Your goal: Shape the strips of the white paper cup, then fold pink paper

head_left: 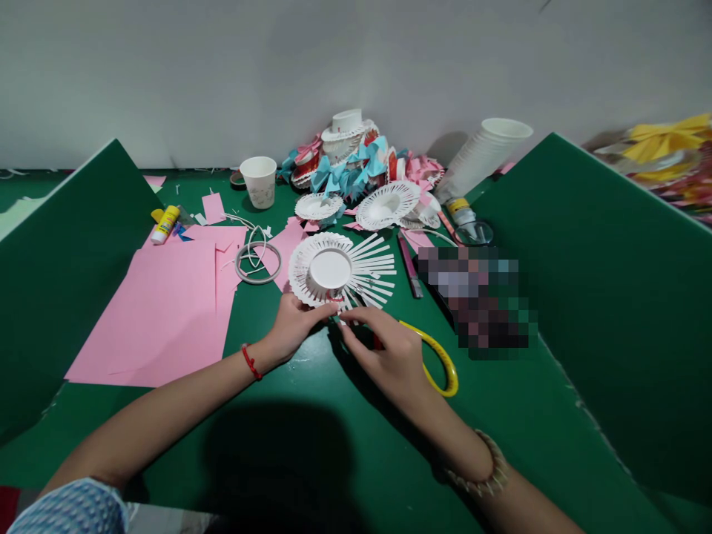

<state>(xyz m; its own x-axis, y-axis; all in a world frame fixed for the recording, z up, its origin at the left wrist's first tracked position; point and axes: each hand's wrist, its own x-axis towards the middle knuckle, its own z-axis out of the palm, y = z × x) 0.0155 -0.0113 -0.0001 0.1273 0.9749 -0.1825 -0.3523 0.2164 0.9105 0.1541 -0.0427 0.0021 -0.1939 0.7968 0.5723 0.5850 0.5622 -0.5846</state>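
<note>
One white cut cup sits in the middle of the frame, with its sides snipped into many thin strips that spread out like sun rays. Two hands are on its near edge: the left hand has its fingers closed on the rim, and the right hand has its thumb and finger almost together, with the end of one strip between them. One paper cup stands at the upper middle, but I can't see its bottom. One tall stack of cups leans at the upper right, one cup inside another, too many to count. There is one glue stick at the left, one gray ring near the middle, one purple cutter and one yellow handle right of the middle. Several pink sheets lie at the left. A heap of paper crafts is at the top middle. The surface is green, with two green boards at the sides and a gray wall behind.
</note>
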